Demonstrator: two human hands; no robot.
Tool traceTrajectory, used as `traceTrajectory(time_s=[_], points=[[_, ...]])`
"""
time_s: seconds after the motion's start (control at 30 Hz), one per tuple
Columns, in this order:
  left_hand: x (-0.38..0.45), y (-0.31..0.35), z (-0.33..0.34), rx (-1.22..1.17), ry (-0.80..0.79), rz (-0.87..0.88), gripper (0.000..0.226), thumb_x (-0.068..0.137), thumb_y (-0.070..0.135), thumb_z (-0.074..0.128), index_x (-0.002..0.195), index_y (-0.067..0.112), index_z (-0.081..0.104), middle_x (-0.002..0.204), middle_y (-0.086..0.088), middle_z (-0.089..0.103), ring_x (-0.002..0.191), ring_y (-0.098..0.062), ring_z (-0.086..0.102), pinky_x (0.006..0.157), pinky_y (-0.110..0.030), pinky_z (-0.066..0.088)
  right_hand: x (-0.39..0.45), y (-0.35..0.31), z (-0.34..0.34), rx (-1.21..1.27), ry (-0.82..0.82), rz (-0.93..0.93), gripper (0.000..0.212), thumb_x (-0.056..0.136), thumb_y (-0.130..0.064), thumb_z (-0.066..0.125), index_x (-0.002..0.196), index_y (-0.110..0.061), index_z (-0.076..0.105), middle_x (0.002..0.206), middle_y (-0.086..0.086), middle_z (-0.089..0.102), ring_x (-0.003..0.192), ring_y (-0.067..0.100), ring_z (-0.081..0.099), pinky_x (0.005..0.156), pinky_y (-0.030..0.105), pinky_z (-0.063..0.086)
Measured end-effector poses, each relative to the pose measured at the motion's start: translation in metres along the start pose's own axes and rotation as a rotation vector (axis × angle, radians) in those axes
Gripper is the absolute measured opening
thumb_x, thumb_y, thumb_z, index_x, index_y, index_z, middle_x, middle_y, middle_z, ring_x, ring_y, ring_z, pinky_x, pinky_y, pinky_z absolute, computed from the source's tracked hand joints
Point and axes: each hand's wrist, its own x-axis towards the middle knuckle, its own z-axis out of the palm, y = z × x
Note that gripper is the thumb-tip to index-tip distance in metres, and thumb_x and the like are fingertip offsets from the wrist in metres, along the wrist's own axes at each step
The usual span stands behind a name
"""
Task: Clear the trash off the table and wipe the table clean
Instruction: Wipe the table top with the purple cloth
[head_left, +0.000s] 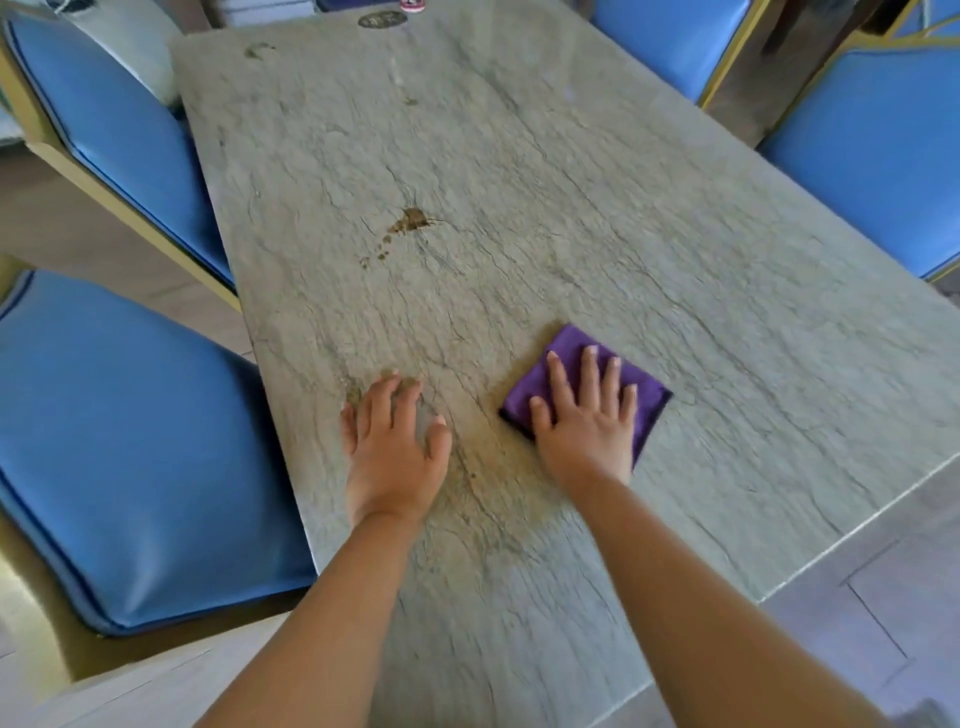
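— So, where does the mess lie from the cloth?

— Up and to the left. The brown stain (410, 221) sits mid-table, farther from the person than both hands, with a trail of small drops running from it down-left toward the near edge. The purple cloth (571, 358) lies flat on the table (675, 234) well short of it, on the right side.

— Which hand is nearer the stain?

— The left hand (392, 441), I'd judge, since it lies almost straight below the drops. But it holds nothing; its fingers are spread and flat on the bare stone. The right hand (589, 415) has the cloth, so the reach has to go diagonally, forward and across to the left.

— And the grip on the cloth?

— No grip as such. The right fingers (589, 371) are straight and fanned apart, palm pressing the folded square down. No trash shows on the top, only a dark round object (382, 20) at the far end, too blurred to name, and a smaller smear (257, 49) near the far left corner.
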Motion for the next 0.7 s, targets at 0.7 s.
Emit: traceTrajectory(time_s=[0.7], points=[[0.010, 0.136, 0.063, 0.342, -0.325, 0.401, 0.073, 0.092, 0.064, 0.016, 0.154, 0.031, 0.000, 0.162, 0.007, -0.010, 0.149, -0.019, -0.010, 0.114, -0.061, -0.006, -0.060, 0.118, -0.003, 0.342, 0.189, -0.013, 0.050, 0.101, -0.011, 0.028, 0.151, -0.016, 0.025, 0.158, 0.000, 0.023, 0.148, 0.011, 0.006, 0.122, 0.032, 0.000]])
